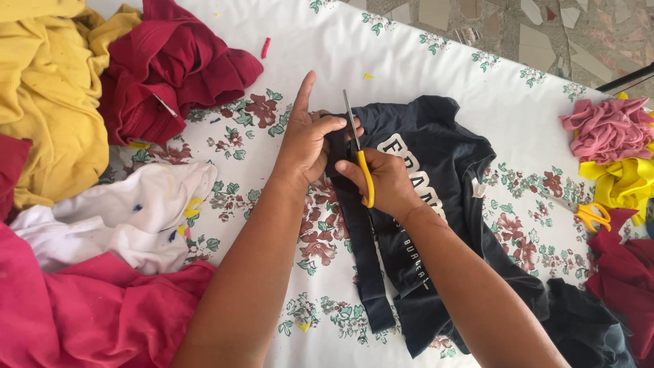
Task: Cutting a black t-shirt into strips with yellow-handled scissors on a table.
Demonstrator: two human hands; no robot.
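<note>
A dark navy T-shirt [443, 204] with white lettering lies flat on a white floral tablecloth [409, 68]. My right hand [385, 180] grips yellow-handled scissors [359, 153], blades pointing away from me along a cut in the shirt. My left hand [306, 140] presses down and pinches the shirt's left strip [364, 272] beside the blades, index finger stretched upward. The cut strip hangs toward me, still joined at the far end as far as I can see.
Piles of cloth surround the work: yellow [48, 88] and dark red [170, 68] at far left, white [129, 211] and pink [88, 313] at near left. At right lie pink scraps [606, 129], yellow cloth [623, 180], red cloth [627, 272] and a second pair of scissors [591, 215].
</note>
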